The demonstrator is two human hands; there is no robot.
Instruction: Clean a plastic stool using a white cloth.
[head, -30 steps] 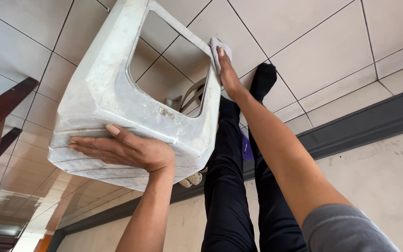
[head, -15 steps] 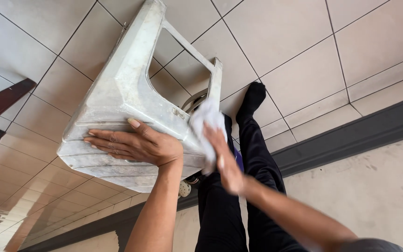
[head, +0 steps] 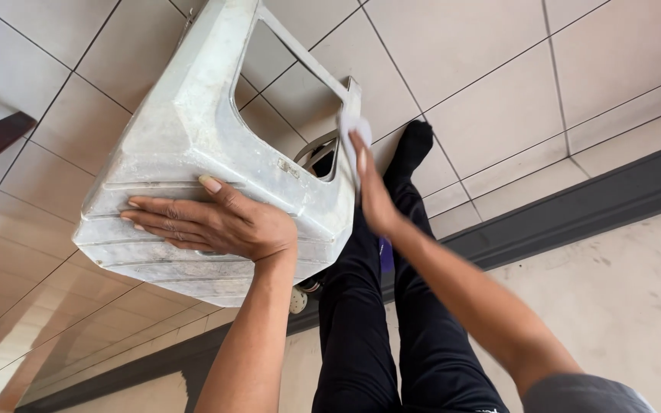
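White cloth [head: 353, 126] clamped in the right hand [head: 372, 191] has risen up the stool [head: 193, 138]; left hand [head: 208, 222] stays spread flat.

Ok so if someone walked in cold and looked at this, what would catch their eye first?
Most likely the worn white plastic stool, tipped on its side and filling the upper left of the view above the tiled floor. The left hand lies flat on its seat, while the right hand presses a small white cloth against one leg near the middle. Below, the person's black trousers stretch out along the floor.
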